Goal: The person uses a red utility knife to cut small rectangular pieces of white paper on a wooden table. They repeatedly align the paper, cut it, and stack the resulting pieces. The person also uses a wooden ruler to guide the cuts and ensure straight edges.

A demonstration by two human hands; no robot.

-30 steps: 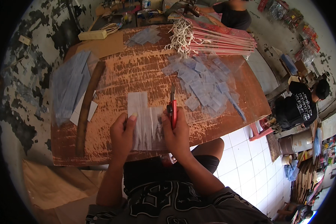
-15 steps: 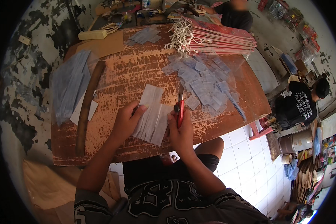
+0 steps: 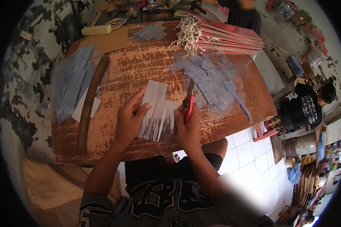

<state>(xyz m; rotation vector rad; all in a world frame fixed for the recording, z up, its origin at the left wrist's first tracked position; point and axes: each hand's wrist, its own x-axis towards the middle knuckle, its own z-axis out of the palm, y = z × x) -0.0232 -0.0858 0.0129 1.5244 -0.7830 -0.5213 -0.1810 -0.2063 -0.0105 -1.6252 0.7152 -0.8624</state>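
Between my hands, over the table's near edge, is a clear plastic sheet (image 3: 159, 126) with a pale rectangular card (image 3: 155, 90) at its upper left part. My left hand (image 3: 132, 120) grips the left side of both, thumb on top and forefinger stretched along the edge. A red utility knife (image 3: 188, 108) is held in my right hand (image 3: 188, 126), its blade out and pointing away from me. The fingers of that hand also meet the sheet's right edge; whether they pinch it is hard to see. Beyond the knife lies a loose heap of small cut plastic pieces (image 3: 208, 81).
A stack of long plastic sheets (image 3: 74, 81) and a brown wooden stick (image 3: 91, 108) lie at the left of the worn table (image 3: 140, 62). At the back are red corded bags (image 3: 223, 36), more plastic pieces (image 3: 150, 31) and a power strip (image 3: 96, 30). Two people (image 3: 307, 106) are nearby.
Both hands have shifted slightly, the right one a little to the right with the knife. The sheet now shows more glare and tilts differently. At the back, the person's arm has drawn away from the table.
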